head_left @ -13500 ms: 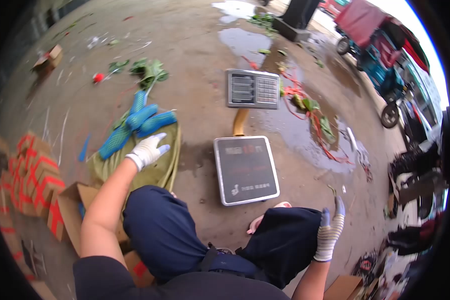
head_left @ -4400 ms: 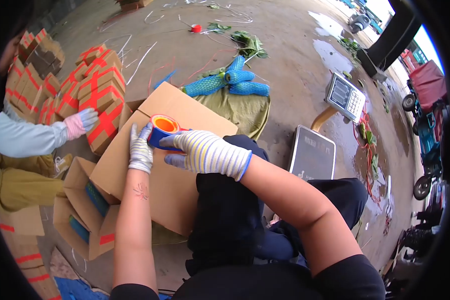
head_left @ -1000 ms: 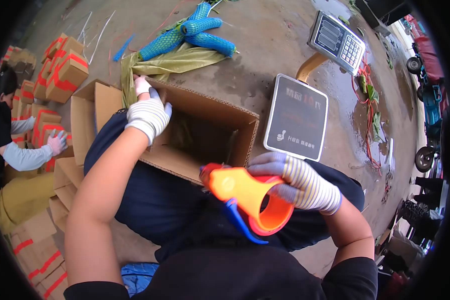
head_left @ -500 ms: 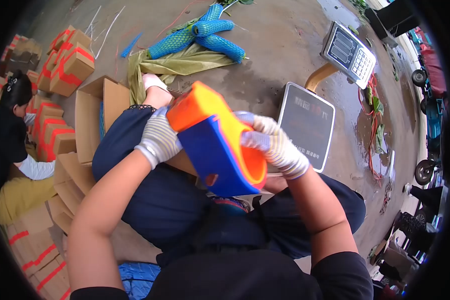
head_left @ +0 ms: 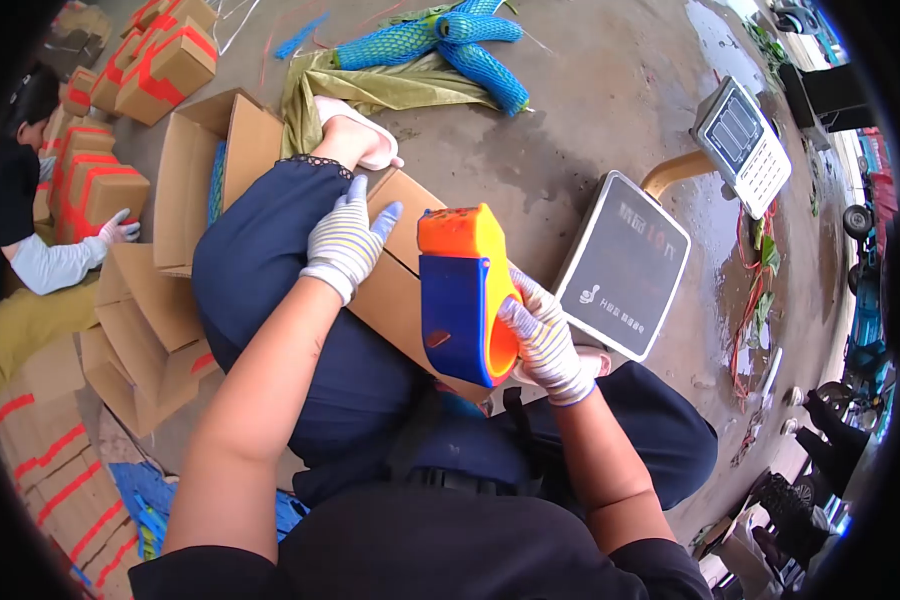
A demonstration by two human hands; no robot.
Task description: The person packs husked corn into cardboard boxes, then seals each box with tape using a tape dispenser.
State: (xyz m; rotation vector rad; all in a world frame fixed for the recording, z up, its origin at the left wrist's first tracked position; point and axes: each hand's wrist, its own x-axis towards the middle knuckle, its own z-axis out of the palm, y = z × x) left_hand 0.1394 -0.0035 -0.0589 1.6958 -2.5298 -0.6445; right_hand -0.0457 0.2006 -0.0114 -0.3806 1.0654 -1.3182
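Note:
My right hand (head_left: 548, 340), in a striped knit glove, grips a chunky blue, orange and yellow tape dispenser (head_left: 453, 305) by its right side. The dispenser is above a closed cardboard box (head_left: 385, 300) lying between my legs, its dark flap seam showing. My left hand (head_left: 352, 240), gloved the same way, rests on the far left part of this box with the fingers spread. Part of the box is hidden under the dispenser.
An open cardboard box (head_left: 192, 190) stands at my left, near several red-taped boxes (head_left: 167, 70) and another person (head_left: 45, 200). A platform scale (head_left: 625, 265) is at the right. Blue-netted bundles (head_left: 395, 48) lie ahead on an olive cloth (head_left: 370, 88).
My left hand has let go of the tape dispenser and moved onto the box. The right hand keeps the dispenser, now turned more upright. The view has shifted slightly.

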